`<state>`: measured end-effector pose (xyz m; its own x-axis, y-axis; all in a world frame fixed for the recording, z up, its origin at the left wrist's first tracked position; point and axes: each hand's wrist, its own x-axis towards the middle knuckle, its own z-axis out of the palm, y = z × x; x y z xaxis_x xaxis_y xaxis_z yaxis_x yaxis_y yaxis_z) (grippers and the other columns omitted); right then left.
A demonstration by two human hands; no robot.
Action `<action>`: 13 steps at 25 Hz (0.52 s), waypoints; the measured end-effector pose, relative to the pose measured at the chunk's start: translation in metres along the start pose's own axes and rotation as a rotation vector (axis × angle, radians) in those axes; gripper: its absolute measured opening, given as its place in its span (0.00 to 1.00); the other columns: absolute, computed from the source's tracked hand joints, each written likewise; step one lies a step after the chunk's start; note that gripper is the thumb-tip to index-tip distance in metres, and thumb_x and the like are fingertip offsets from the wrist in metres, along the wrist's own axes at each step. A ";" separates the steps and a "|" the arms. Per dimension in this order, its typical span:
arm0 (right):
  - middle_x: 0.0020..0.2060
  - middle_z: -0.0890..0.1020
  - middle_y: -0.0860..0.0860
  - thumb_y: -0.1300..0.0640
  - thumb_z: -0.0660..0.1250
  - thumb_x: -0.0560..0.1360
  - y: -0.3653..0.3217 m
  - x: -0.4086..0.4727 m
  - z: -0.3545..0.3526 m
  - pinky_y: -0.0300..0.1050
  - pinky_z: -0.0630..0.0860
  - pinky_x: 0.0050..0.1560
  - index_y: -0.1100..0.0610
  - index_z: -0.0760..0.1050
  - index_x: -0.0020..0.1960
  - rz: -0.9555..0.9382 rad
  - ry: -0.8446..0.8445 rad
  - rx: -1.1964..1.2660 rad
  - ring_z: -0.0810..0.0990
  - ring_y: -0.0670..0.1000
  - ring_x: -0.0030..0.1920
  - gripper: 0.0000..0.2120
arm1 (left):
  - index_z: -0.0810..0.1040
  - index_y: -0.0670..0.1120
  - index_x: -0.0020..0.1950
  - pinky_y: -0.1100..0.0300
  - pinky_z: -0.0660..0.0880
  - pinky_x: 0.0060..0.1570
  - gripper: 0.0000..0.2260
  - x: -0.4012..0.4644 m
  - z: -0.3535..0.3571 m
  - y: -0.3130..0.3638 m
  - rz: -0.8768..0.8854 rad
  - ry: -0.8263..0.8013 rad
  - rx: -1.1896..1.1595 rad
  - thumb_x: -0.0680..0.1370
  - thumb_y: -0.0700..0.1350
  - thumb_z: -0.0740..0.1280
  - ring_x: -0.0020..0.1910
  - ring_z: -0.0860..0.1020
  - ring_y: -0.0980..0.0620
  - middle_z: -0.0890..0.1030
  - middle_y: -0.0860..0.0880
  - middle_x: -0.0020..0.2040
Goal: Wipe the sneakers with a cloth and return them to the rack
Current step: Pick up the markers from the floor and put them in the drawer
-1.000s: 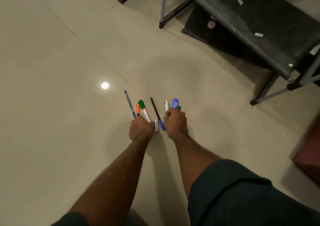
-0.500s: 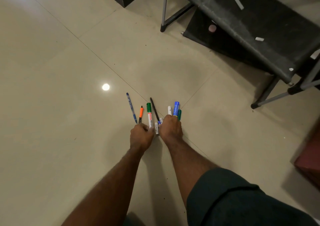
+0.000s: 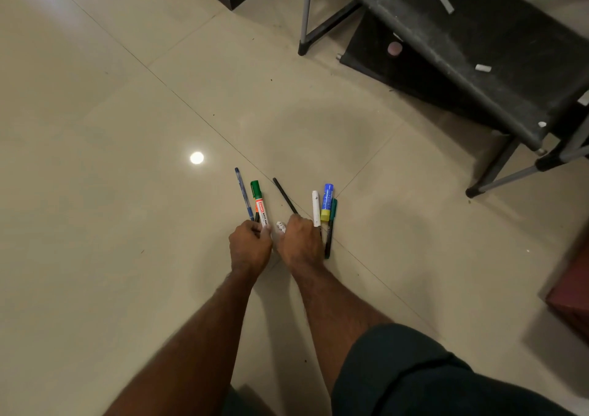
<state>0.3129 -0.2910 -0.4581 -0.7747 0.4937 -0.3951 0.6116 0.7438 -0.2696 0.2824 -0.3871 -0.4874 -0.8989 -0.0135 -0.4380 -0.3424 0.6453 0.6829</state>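
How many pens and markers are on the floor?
At least 6: blue pen leftmost, green-capped marker, thin black pen, white marker, blue-and-yellow stick, teal-capped pen rightmost. The hands may hide more.

Indoor domestic room, probably a home. Large glossy beige floor tiles (image 3: 134,256) fill the frame and mirror a ceiling light (image 3: 196,157) at centre left. A black fabric rack (image 3: 478,49) on metal legs stands at upper right; pens and markers (image 3: 259,205) lie loose on the floor at centre.
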 end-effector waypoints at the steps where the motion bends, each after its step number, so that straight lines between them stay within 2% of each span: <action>1: 0.50 0.82 0.55 0.53 0.67 0.79 -0.002 0.001 0.002 0.45 0.79 0.44 0.60 0.74 0.60 0.001 -0.030 -0.018 0.83 0.54 0.50 0.14 | 0.80 0.42 0.46 0.50 0.82 0.44 0.06 0.001 -0.002 -0.001 -0.002 0.012 -0.003 0.79 0.45 0.69 0.42 0.82 0.48 0.82 0.47 0.41; 4: 0.51 0.81 0.56 0.56 0.69 0.78 -0.007 0.006 0.005 0.43 0.75 0.40 0.59 0.73 0.61 -0.008 -0.096 -0.006 0.82 0.53 0.51 0.14 | 0.79 0.43 0.46 0.49 0.83 0.44 0.06 0.003 -0.005 -0.008 -0.024 0.030 -0.011 0.79 0.45 0.69 0.40 0.81 0.49 0.81 0.48 0.40; 7: 0.52 0.82 0.56 0.55 0.73 0.75 -0.005 0.013 0.006 0.45 0.79 0.46 0.59 0.76 0.59 0.029 -0.136 0.060 0.82 0.54 0.53 0.15 | 0.80 0.43 0.45 0.50 0.82 0.44 0.06 0.002 -0.003 -0.007 -0.011 0.021 0.006 0.79 0.45 0.69 0.40 0.81 0.50 0.81 0.48 0.40; 10: 0.46 0.85 0.56 0.50 0.76 0.72 0.005 0.027 -0.016 0.46 0.81 0.46 0.59 0.82 0.50 0.156 -0.054 0.334 0.83 0.55 0.48 0.13 | 0.79 0.44 0.45 0.53 0.80 0.41 0.06 0.006 -0.006 0.003 0.052 0.030 0.043 0.78 0.47 0.70 0.40 0.80 0.50 0.81 0.49 0.41; 13: 0.40 0.86 0.55 0.53 0.79 0.66 0.033 0.049 -0.085 0.42 0.78 0.40 0.58 0.85 0.44 0.274 0.000 0.533 0.84 0.54 0.41 0.11 | 0.79 0.44 0.41 0.55 0.76 0.40 0.08 0.007 0.005 0.049 0.096 -0.017 0.001 0.77 0.47 0.70 0.37 0.79 0.49 0.81 0.50 0.37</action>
<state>0.2815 -0.2037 -0.4113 -0.5772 0.6359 -0.5123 0.7855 0.2610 -0.5611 0.2609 -0.3513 -0.4597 -0.9227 0.0615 -0.3806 -0.2549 0.6435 0.7217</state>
